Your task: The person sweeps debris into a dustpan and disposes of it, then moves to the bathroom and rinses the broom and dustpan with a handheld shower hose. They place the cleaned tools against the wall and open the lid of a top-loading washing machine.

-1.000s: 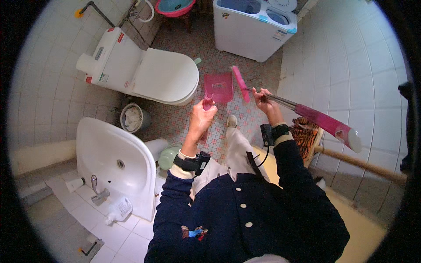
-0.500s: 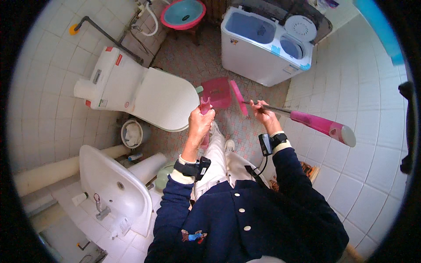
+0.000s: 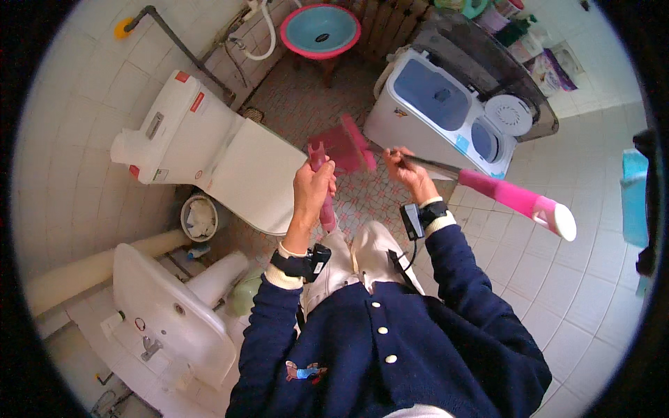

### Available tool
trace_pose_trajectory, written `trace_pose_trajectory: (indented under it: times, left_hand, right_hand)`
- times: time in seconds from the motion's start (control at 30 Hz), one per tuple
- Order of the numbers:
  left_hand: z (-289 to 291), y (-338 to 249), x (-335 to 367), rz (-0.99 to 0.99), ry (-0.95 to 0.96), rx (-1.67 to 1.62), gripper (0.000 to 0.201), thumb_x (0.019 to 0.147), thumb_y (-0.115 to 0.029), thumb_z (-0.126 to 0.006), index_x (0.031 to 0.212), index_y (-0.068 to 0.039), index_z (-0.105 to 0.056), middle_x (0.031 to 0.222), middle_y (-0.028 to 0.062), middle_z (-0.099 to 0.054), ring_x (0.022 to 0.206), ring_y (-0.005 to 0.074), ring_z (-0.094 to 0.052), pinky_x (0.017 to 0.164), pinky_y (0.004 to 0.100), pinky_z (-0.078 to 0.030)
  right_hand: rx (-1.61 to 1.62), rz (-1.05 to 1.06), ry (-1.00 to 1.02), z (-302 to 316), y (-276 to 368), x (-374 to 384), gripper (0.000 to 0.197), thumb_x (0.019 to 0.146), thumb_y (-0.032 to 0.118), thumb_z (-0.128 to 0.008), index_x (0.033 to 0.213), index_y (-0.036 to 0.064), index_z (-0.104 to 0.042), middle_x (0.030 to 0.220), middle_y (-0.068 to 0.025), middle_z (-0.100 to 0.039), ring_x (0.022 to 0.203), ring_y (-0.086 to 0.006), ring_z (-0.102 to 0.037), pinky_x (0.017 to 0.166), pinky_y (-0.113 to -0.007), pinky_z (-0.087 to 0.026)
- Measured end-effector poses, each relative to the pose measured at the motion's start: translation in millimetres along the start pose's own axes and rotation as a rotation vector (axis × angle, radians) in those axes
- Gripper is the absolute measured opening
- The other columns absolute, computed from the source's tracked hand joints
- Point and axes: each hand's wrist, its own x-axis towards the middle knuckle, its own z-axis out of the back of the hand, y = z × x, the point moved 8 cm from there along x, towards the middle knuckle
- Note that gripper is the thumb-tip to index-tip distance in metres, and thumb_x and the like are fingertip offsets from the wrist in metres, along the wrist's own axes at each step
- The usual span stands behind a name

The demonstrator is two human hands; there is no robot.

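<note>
My left hand [image 3: 313,187] is closed round the upright pink handle of a dustpan [image 3: 336,150]. Its pink scoop lies low, beyond the hand, near the toilet. My right hand [image 3: 412,175] grips the thin metal shaft of a broom [image 3: 498,194], just above the head end. The broom's thick pink grip with a white cap points out to the right. From this angle the pink broom head [image 3: 358,143] overlaps the right side of the scoop; I cannot tell whether they touch. Bristles are not clearly visible.
A white toilet [image 3: 258,167] stands to the left, with a waste bin [image 3: 198,217] beside it. Nearer is a white washbasin [image 3: 167,306]. Ahead are a blue and pink basin [image 3: 320,31] on a stand and a twin-tub washing machine [image 3: 411,129] with lids up.
The broom head has moved left, from beside the dustpan scoop to overlapping it in view. My head has shifted, and my knees look more bent. Both hands keep their holds.
</note>
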Motion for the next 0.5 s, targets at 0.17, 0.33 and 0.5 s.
trace_pose_trajectory:
  times: [0.17,0.33,0.5]
  left_hand:
    - [17.0,-10.4,32.8,0.020,-0.072,-0.015,0.019,0.079,-0.017,-0.052,0.092,-0.003,-0.050,0.062,0.0031,-0.049,0.049,0.0074,-0.045,0.044,0.0210,-0.038]
    - [16.6,-15.7,66.6,0.021,-0.161,-0.041,0.021,0.077,-0.015,-0.052,0.090,0.001,-0.050,0.057,0.0018,-0.048,0.045,0.0081,-0.044,0.041,0.0224,-0.036]
    - [12.2,-13.6,112.9,0.086,-0.249,0.103,0.019,0.078,-0.012,-0.051,0.095,-0.002,-0.051,0.063,0.0024,-0.050,0.044,0.0072,-0.043,0.040,0.0217,-0.036]
  right_hand:
    - [-0.123,-0.083,-0.027,-63.6,-11.1,43.5,0.015,0.083,0.005,-0.044,0.071,-0.0034,-0.044,0.074,-0.0121,-0.047,0.056,-0.0135,-0.044,0.050,-0.023,-0.042]
    - [-0.138,-0.326,-0.083,-92.6,-11.1,108.5,0.008,0.080,0.005,-0.050,0.077,-0.0026,-0.047,0.069,-0.0103,-0.049,0.059,-0.0167,-0.048,0.052,-0.027,-0.043]
    - [-0.292,-0.298,-0.144,-113.5,14.7,193.1,0.007,0.080,0.007,-0.053,0.077,0.0003,-0.051,0.068,-0.0078,-0.051,0.062,-0.0162,-0.050,0.054,-0.026,-0.044]
